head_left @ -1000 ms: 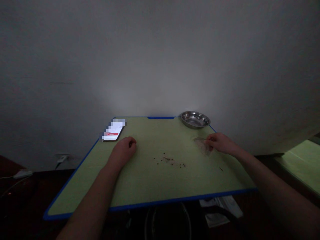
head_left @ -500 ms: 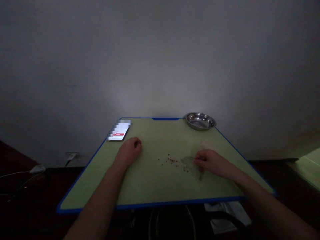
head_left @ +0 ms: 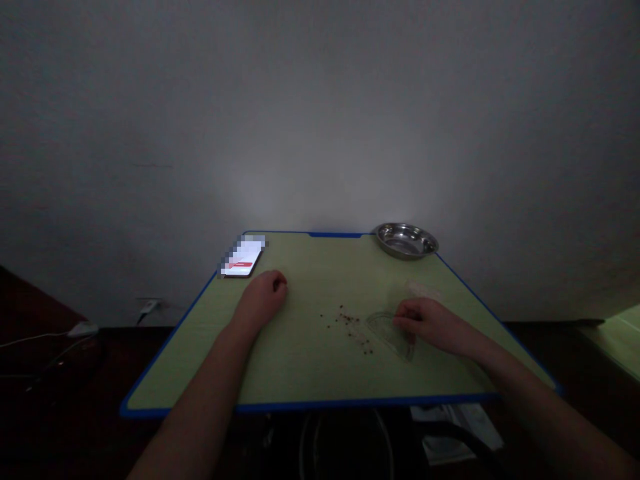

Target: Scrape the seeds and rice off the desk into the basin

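Note:
My right hand pinches a clear protractor between thumb and fingers, low over the table at the right of the middle. Part of the protractor is covered by the fingers. To its left lie several tiny dark reddish-brown grains, loosely scattered; they look like small beans or seeds, too small to name surely. A few of them lie nearer to me, just off the protractor's straight edge. My left hand rests on the table at the left, its fingers curled into a loose fist, with nothing visible in it.
A phone with a lit screen lies at the far left of the blue-edged table. A shallow steel bowl stands at the far right corner. Behind my right hand is a faint, clear flat thing. The wall rises beyond.
The nearer grains have shifted slightly left and toward me, away from the protractor. My right hand still holds the protractor; my left hand stays curled. The whole view has moved slightly.

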Motion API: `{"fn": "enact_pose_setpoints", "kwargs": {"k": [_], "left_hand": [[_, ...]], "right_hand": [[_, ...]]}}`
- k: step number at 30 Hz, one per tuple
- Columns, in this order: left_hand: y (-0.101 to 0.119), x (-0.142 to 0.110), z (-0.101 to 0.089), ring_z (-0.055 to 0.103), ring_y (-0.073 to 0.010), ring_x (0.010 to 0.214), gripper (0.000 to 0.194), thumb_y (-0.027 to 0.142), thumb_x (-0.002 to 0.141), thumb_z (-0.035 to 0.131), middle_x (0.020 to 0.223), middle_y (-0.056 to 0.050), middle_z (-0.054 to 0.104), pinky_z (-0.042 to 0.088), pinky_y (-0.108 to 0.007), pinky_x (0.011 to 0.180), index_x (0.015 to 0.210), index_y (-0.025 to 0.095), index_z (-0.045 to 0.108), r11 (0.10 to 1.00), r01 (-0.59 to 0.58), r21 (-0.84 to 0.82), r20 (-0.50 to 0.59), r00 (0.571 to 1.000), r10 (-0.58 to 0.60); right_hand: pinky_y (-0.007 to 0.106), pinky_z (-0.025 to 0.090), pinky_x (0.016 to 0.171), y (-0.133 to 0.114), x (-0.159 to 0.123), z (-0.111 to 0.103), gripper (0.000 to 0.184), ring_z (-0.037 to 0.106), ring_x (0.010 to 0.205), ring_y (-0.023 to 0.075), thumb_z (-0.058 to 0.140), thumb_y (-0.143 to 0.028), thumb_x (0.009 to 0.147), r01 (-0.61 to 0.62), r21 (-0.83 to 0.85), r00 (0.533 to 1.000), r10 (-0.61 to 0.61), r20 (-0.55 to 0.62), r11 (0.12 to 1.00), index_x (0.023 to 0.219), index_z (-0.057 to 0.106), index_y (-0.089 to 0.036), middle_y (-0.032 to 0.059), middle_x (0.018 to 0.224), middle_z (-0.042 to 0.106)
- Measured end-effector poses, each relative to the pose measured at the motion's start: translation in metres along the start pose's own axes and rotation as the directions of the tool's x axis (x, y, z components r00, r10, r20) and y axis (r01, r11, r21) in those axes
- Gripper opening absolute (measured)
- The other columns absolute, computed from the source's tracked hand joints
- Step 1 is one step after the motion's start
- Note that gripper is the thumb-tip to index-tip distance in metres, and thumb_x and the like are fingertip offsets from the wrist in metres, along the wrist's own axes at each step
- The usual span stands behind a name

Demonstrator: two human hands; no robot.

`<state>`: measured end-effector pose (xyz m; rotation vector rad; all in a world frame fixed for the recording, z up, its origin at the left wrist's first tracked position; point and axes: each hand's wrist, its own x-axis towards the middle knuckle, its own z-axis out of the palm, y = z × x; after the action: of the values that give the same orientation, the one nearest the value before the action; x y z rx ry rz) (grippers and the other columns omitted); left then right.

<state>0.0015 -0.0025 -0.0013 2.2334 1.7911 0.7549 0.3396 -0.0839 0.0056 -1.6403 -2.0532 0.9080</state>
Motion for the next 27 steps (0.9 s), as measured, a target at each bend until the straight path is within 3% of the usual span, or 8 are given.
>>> {"fn": "enact_pose_setpoints", "kwargs": {"k": [10,17,27], "left_hand": [[0.001,0.000,0.001,0.060,-0.0210,0.082,0.021,0.021,0.078,0.043,0.089,-0.010,0.066,0.044,-0.033,0.076,0.085,0.016,0.062,1.000,-0.002,0.007,-0.001,1.000,0.002],[-0.001,0.000,0.001,0.060,-0.0200,0.081,0.019,0.021,0.079,0.044,0.088,-0.009,0.066,0.044,-0.032,0.075,0.083,0.016,0.061,1.000,-0.012,0.012,-0.011,1.000,0.012],[0.001,-0.001,0.000,0.060,-0.0202,0.078,0.019,0.021,0.078,0.044,0.085,-0.008,0.066,0.044,-0.032,0.071,0.084,0.016,0.062,1.000,0.008,0.004,0.002,1.000,-0.008]], "right_hand": [[0.026,0.041,0.056,-0.007,-0.012,0.000,0.020,0.056,0.057,0.0145,0.053,-0.027,0.084,-0.006,-0.028,1.000,0.006,0.029,1.000,0.066,0.059,-0.018,0.0015,0.060,0.062],[0.025,0.040,0.055,-0.021,-0.019,0.011,0.018,0.056,0.057,0.0134,0.054,-0.025,0.083,0.006,-0.014,0.998,-0.005,0.070,1.000,0.067,0.060,-0.018,0.0012,0.061,0.063],[0.026,0.037,0.054,-0.047,-0.014,0.028,0.018,0.059,0.058,0.0145,0.054,-0.025,0.084,-0.050,-0.099,0.996,0.042,-0.079,0.994,0.068,0.061,-0.018,0.0028,0.062,0.066]]}}
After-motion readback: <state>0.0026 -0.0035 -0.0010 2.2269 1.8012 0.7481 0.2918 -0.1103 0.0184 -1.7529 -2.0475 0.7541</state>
